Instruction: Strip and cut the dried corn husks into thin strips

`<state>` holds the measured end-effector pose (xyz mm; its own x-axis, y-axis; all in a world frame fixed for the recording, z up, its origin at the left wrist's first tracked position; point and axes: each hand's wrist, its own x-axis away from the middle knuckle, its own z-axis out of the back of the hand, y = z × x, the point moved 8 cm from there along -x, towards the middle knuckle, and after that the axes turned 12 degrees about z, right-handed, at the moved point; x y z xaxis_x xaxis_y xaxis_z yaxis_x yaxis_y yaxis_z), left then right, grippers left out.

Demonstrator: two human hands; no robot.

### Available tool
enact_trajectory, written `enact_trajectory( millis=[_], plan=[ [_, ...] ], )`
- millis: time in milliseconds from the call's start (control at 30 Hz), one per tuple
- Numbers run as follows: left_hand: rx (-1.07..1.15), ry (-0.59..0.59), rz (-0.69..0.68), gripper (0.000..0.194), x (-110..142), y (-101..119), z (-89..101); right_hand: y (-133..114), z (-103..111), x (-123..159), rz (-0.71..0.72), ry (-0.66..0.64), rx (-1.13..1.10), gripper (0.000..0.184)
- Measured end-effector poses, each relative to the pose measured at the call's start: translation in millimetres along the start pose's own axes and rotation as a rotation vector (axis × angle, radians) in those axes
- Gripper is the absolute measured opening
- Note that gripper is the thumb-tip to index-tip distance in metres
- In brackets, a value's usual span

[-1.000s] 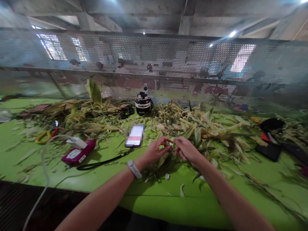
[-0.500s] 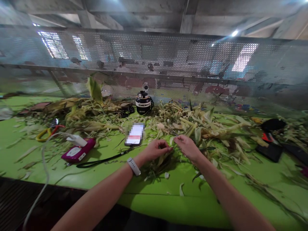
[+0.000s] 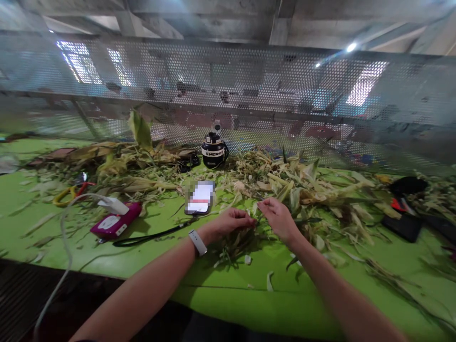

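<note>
My left hand point(image 3: 231, 223), with a pale watch strap point(image 3: 198, 242) on its wrist, is closed in a pinch over a small heap of green plant scraps point(image 3: 233, 247). Whatever is between its thumb and fingers is too small to make out. Facing it a short gap away, my right hand point(image 3: 278, 217) is pinched too, its fingertips beside a pale bit of husk point(image 3: 254, 208). I cannot tell whether that bit is held or lies behind. Just beyond my left hand lies a phone point(image 3: 200, 197) with a lit, blurred screen.
Corn husks point(image 3: 331, 194) spread across the right, and another husk pile point(image 3: 117, 161) covers the back left. A black bottle point(image 3: 213, 154) stands near the perforated metal screen point(image 3: 242, 76). At left are a magenta power bank point(image 3: 114, 224) with a white cable and yellow-handled scissors point(image 3: 64, 195).
My left thumb and fingers have come closer together. My right hand has barely moved, and the whole view has shifted slightly.
</note>
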<state>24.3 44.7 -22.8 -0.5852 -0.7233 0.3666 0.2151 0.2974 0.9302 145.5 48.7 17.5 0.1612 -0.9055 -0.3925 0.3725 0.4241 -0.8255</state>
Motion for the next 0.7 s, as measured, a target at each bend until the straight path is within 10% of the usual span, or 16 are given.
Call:
enact_trajectory(
  millis=[433,700],
  plan=[
    [0.550,-0.108,0.219,0.015,-9,-18,-0.8,-33,-28,15,0.249,-0.249,0.065,0.024],
    [0.652,-0.143,0.109,0.014,-8,-9,3.1,-37,-24,13,0.296,-0.309,0.061,0.027]
  ],
)
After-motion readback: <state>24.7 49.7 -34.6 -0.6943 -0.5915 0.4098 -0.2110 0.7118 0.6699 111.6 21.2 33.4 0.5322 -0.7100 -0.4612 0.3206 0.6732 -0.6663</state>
